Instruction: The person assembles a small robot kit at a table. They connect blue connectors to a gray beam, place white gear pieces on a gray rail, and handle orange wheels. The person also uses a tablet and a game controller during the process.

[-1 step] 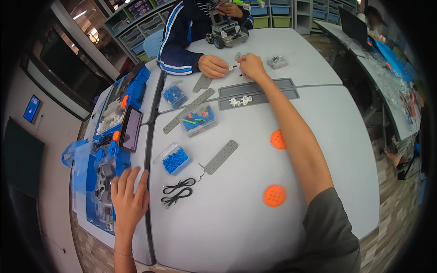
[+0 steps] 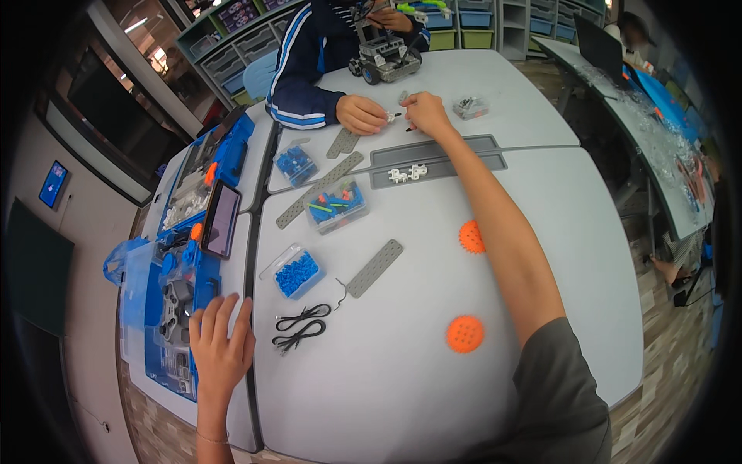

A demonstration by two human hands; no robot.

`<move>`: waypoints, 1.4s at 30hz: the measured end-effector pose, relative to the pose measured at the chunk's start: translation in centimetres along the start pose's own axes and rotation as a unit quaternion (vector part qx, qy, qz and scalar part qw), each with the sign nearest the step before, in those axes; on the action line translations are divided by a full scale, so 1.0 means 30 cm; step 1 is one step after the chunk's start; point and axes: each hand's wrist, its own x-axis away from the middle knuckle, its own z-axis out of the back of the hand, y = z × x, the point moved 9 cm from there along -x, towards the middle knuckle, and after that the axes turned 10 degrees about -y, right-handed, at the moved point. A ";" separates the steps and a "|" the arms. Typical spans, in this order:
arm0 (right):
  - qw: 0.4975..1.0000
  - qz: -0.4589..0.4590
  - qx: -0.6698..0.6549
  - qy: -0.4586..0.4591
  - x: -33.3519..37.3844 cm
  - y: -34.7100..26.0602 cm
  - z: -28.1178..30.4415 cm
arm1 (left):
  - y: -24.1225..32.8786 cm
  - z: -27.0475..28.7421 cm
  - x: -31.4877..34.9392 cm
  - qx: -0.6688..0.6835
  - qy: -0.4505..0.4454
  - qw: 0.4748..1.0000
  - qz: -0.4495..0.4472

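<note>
My right hand (image 2: 425, 114) reaches to the far side of the table, fingers pinched round a small black piece (image 2: 410, 130), its kind too small to tell. Just left of it, a co-worker's hand (image 2: 361, 114) has a small white connector (image 2: 390, 117) with a dark tip at its fingers. My left hand (image 2: 222, 348) is open, fingers spread and apparently holding nothing, over the near left, beside a grey game controller (image 2: 176, 309) in a blue case (image 2: 205, 278). White connectors (image 2: 407, 174) lie in the grey tray groove (image 2: 438, 161) below my right hand.
A wheeled robot (image 2: 384, 58) stands at the far side. Boxes of blue pins (image 2: 297, 274) and mixed parts (image 2: 338, 203), a grey perforated plate (image 2: 376, 267), black cables (image 2: 300, 325) and orange toothed discs (image 2: 465, 334) lie on the table. A tablet (image 2: 221, 220) leans by the case.
My left hand has moved slightly down, toward me. My right hand and the co-worker's hand are almost in the same place.
</note>
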 end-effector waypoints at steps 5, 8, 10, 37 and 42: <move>0.996 0.040 0.075 -0.013 -0.100 -0.069 0.010 | -0.009 -0.056 0.082 0.014 -0.009 1.000 0.024; 0.992 -0.028 0.119 -0.037 -0.144 -0.035 0.015 | -0.068 -0.064 0.105 0.003 -0.014 0.999 0.045; 0.985 -0.067 0.157 -0.025 -0.143 0.008 0.046 | -0.099 -0.063 0.115 0.005 -0.017 0.998 0.058; 0.953 0.029 0.300 -0.028 -0.124 0.031 0.041 | -0.151 -0.049 0.096 -0.028 -0.003 0.998 0.061; 0.997 0.031 0.059 0.033 -0.141 0.113 0.121 | -0.245 -0.073 0.009 -0.046 0.003 0.997 0.063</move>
